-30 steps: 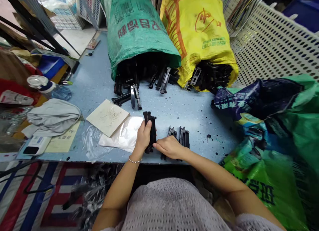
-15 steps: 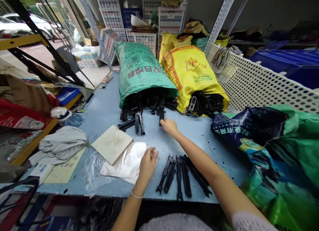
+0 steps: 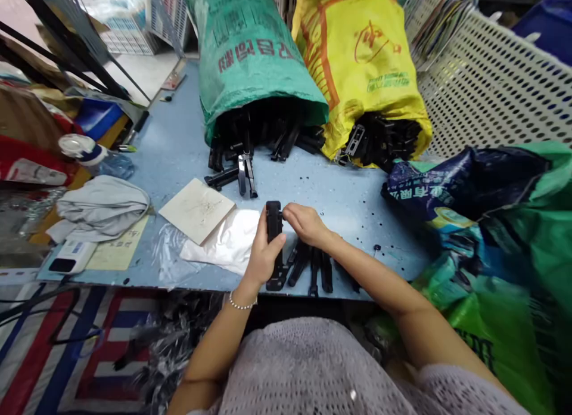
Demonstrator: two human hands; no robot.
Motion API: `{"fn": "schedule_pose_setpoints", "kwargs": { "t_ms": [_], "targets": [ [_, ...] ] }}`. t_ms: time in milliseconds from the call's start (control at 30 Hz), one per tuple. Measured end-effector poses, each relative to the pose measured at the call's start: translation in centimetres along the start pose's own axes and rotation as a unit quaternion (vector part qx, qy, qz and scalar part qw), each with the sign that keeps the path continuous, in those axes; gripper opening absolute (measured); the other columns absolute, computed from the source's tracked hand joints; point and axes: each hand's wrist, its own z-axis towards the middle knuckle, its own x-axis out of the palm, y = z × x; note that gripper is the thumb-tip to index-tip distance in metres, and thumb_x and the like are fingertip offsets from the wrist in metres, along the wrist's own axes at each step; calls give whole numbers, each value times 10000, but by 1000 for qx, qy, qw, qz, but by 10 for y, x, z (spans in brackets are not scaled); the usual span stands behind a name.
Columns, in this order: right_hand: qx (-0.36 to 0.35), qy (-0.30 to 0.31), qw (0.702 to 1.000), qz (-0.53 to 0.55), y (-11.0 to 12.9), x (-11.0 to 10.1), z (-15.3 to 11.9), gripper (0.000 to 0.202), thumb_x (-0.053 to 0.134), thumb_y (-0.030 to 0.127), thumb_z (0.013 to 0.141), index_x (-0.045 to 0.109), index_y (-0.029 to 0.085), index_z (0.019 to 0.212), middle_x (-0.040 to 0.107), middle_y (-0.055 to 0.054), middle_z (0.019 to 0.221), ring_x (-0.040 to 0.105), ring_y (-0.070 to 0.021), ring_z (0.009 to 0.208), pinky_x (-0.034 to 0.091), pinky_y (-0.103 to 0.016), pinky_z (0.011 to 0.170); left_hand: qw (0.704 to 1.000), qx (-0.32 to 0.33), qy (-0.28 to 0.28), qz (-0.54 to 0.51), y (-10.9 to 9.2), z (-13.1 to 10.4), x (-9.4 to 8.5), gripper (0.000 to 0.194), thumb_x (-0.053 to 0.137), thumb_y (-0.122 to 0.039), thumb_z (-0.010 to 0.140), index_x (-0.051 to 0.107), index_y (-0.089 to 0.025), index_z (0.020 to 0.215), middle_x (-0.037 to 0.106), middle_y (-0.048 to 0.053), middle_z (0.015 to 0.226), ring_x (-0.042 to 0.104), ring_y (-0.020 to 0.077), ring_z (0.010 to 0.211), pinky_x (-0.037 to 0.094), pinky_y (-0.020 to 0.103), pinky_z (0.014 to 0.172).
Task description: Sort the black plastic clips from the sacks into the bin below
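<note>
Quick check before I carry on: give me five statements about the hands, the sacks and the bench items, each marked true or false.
1. The left hand holds a black part. True.
2. The right hand is inside the green sack. False: the right hand is close beside the upper end of the black part.
3. The square board lies partly over the white plastic. True.
4. The yellow sack is left of the green sack. False: it is on the right.
5. Black parts show at the mouths of both sacks. True.
</note>
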Motion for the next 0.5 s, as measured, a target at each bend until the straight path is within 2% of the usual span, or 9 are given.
{"fn": "schedule_pose_setpoints", "kwargs": {
  "t_ms": [67, 133, 167, 233, 333, 400, 433, 500],
  "targets": [
    [66, 39, 991, 113, 5, 7, -6, 559, 136, 536, 1031, 495, 196, 770, 514, -2, 648, 467, -132, 590, 380, -256, 600, 999, -34, -8, -21, -3, 1, -2, 641, 630, -389, 872, 391, -283, 1457, 638, 57, 1084, 638, 191, 882, 532, 335, 796],
    [77, 115, 980, 144, 16, 14, -23, 567, 169, 561, 1025, 508, 190, 762, 530, -1, 637, 470, -124, 569, 366, -250, 582, 997, -65, -24, -45, -6, 4, -7, 583, 621, -372, 876, 428, -275, 1417, 625, 31, 989, 610, 142, 755, 520, 279, 695],
    [60, 146, 980, 120, 23, 18, -34, 537, 242, 572, 1015, 533, 184, 784, 569, -18, 682, 495, -130, 601, 365, -253, 593, 995, -73, -31, -58, -8, 4, -8, 543, 619, -367, 875, 458, -266, 1383, 614, 23, 958, 595, 126, 713, 508, 256, 649],
    [26, 161, 986, 44, 35, 29, -58, 445, 383, 549, 991, 575, 175, 848, 631, -60, 808, 545, -155, 691, 366, -265, 624, 992, -81, -38, -84, -10, 4, -11, 452, 619, -367, 869, 520, -246, 1294, 600, 15, 920, 578, 107, 663, 481, 225, 578],
    [72, 159, 985, 14, 46, 46, -88, 422, 348, 454, 1025, 596, 169, 838, 650, -61, 787, 582, -163, 703, 381, -269, 648, 990, -91, -39, -96, -2, -2, -12, 384, 586, -399, 883, 544, -233, 1226, 598, 8, 869, 588, 113, 645, 471, 221, 547],
    [125, 171, 977, 33, 43, 48, -102, 490, 268, 421, 1050, 610, 179, 796, 649, -37, 729, 601, -154, 686, 407, -265, 672, 992, -108, -26, -59, 11, -7, -14, 457, 575, -430, 885, 507, -238, 1294, 625, 26, 919, 637, 152, 740, 516, 260, 623],
    [142, 162, 976, 21, 39, 45, -108, 505, 251, 417, 1052, 626, 184, 807, 659, -39, 747, 617, -162, 718, 425, -274, 705, 993, -114, -13, -24, 20, -10, -15, 528, 597, -439, 869, 480, -239, 1343, 641, 48, 996, 658, 185, 850, 540, 297, 709],
    [166, 98, 979, -64, 25, 35, -123, 442, 306, 439, 1033, 666, 192, 958, 687, -88, 949, 635, -222, 917, 449, -341, 831, 990, -127, 24, 53, 39, -16, -15, 678, 665, -440, 821, 429, -226, 1420, 610, 105, 1235, 596, 264, 1154, 506, 389, 947]
  ]
}}
